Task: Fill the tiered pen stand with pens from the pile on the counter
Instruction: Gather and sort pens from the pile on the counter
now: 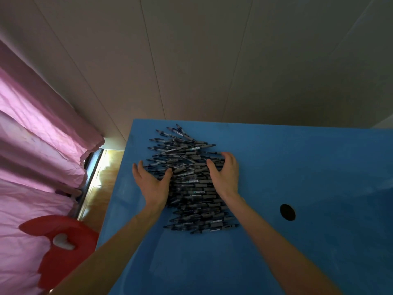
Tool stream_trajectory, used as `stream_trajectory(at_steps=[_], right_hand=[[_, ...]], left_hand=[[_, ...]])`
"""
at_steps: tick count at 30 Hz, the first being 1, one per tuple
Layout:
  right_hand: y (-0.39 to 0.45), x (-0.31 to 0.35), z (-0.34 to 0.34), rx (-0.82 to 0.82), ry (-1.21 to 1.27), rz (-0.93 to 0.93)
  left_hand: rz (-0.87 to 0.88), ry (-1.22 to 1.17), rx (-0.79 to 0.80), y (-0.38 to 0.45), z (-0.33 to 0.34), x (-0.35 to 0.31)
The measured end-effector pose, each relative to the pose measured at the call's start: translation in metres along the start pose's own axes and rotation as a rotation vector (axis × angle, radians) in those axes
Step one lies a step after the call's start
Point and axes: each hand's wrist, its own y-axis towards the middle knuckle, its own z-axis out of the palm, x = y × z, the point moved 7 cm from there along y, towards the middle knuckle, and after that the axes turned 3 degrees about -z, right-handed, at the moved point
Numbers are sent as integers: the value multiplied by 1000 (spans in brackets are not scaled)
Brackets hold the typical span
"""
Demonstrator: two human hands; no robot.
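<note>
A big pile of dark pens [191, 188] with grey grips lies on the blue counter [297, 167], stretching from the far edge toward me. My left hand [152, 184] rests against the pile's left side, fingers spread and thumb touching the pens. My right hand [224, 173] lies on the pile's right side, its fingers curved over the pens. Neither hand plainly lifts a pen. No pen stand is in view.
A round dark hole [287, 212] sits in the counter to the right of the pile. Pink curtains [38, 145] hang at the left, above a strip of wooden floor [102, 179]. A red object [61, 248] lies at lower left. A panelled wall [212, 60] rises behind the counter.
</note>
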Motion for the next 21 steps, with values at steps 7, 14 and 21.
stream_trajectory(at_steps=[7,14,21], right_hand=[[62,70,36,289,-308,-346],[110,88,99,782,-740,-327],[117,100,117,995,-894,-452]], left_hand=[[25,88,26,8,-9,-2],[25,158,149,47,-9,-8],[20,193,142,56,-16,-2]])
